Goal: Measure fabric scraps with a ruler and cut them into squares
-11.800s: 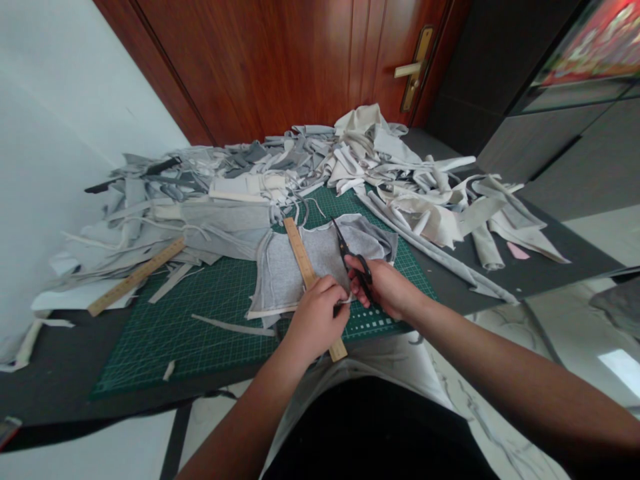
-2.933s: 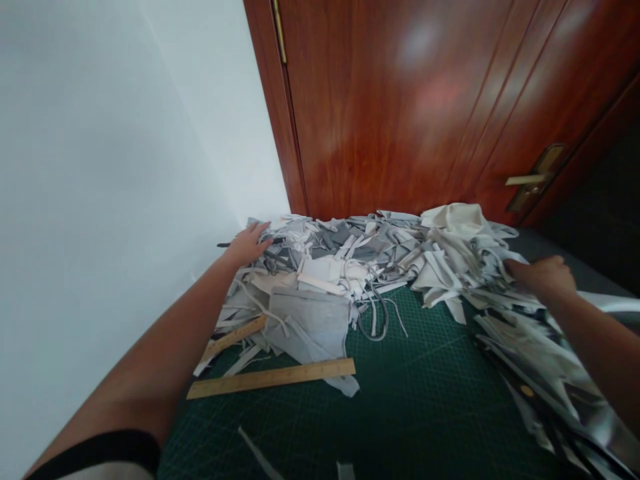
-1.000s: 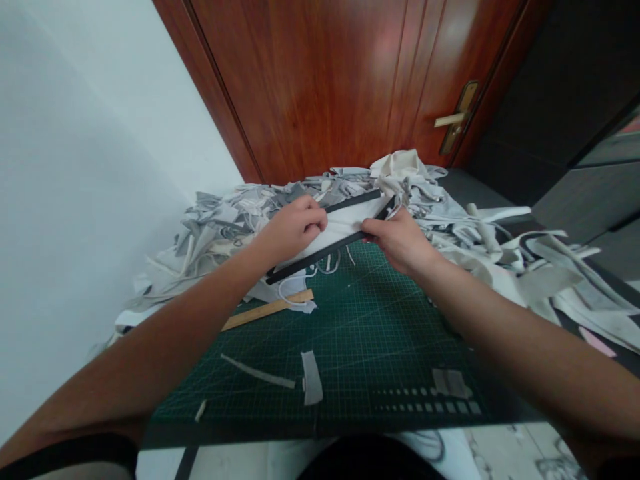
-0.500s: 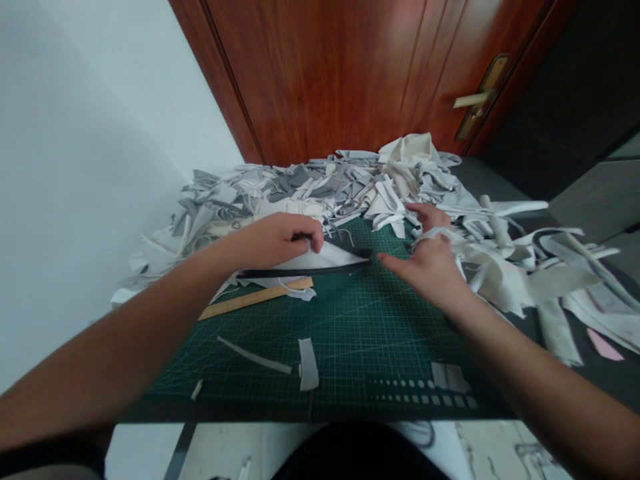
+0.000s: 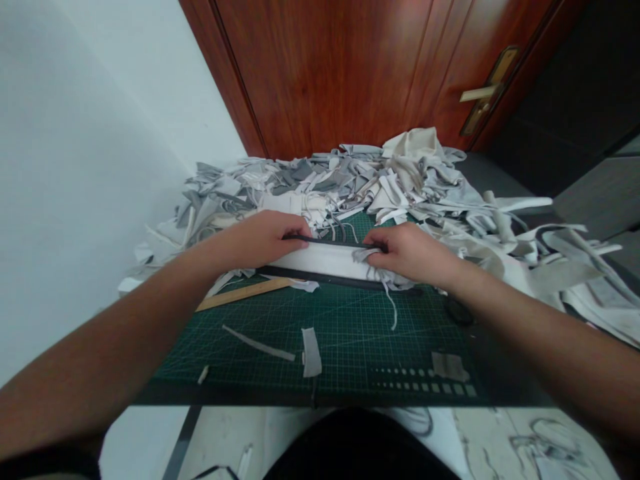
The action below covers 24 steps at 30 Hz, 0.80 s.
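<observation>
A long white fabric piece with dark edges (image 5: 333, 259) is held open above the green cutting mat (image 5: 270, 343), its white inner side showing. My left hand (image 5: 280, 237) is closed on its far dark edge, left of the middle. At the right end, my right hand (image 5: 400, 250) is closed near the same edge. Whitish-grey fabric scraps (image 5: 400, 277) bunch under the right fingers, and a loose thread (image 5: 394, 313) hangs down from them. The right fingertips are partly hidden. Just left and below the piece lies a wooden ruler (image 5: 245, 293).
A big heap of white and grey fabric scraps (image 5: 345, 173) runs along the back against the wooden door (image 5: 325, 73). More strips (image 5: 515, 267) spread over the right side. Near the front edge lie a thin strip (image 5: 257, 343) and a short strip (image 5: 311, 353).
My right hand has gone from open, with a scrap on its fingers, to closed at the piece's right end. The piece has widened and its white inside shows more.
</observation>
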Motion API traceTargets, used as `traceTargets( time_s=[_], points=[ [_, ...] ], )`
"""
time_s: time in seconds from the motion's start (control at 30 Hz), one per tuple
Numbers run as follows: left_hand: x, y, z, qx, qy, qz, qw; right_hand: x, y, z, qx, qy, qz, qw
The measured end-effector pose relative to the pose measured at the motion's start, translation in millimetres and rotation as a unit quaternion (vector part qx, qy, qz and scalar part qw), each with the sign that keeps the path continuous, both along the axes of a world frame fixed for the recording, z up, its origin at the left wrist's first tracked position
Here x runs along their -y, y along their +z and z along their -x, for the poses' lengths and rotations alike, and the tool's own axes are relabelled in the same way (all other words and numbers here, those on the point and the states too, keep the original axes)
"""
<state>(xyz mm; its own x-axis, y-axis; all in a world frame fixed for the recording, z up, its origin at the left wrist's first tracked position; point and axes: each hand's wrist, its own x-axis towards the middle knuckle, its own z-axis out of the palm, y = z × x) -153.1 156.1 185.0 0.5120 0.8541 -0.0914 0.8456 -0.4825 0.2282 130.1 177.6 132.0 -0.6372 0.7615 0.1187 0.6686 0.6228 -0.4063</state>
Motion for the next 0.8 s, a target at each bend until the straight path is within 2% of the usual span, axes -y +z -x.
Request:
traceTargets(
  time_s=[0.13,0.2,0.3,0.37,0.43,0.5,0.57,0.63,0.7,0.8],
  points=[
    [-6,-4.4,15,-0.034,0.030,-0.034,0.998,-15,-7.5,-21,0.086,-0.083,-0.042,0.992],
    [-9,-3.5,23,-0.032,0.051,-0.046,0.997,-32,-8.0,-42,0.127,-0.094,-0.007,0.987],
    [-9,-0.1,34,-0.026,0.058,-0.026,0.998,-55,-0.4,-76,0.208,-0.089,0.097,0.969],
    [-9,1.3,34,-0.024,0.047,-0.009,0.999,-60,8.1,-86,0.205,-0.108,0.090,0.969],
    [-8,1.3,26,-0.031,0.030,-0.005,0.999,-52,14.8,-74,0.111,-0.096,0.026,0.989],
    [-6,0.7,13,-0.037,0.007,0.000,0.999,-37,16.1,-44,-0.016,-0.003,-0.021,1.000],
    [-4,1.0,-2,-0.026,-0.019,0.018,0.999,-22,11.3,-6,-0.073,0.102,-0.051,0.991],
    [-1,3.1,-14,-0.003,-0.029,0.031,0.999,-12,2.8,26,-0.085,0.150,-0.053,0.984],
    [1,6.3,-18,0.020,-0.015,0.021,0.999,-10,-4.9,42,-0.092,0.153,-0.020,0.984],
    [0,8.1,-10,0.038,0.030,0.002,0.999,-12,-8.4,43,-0.171,0.111,0.061,0.977]
  ],
)
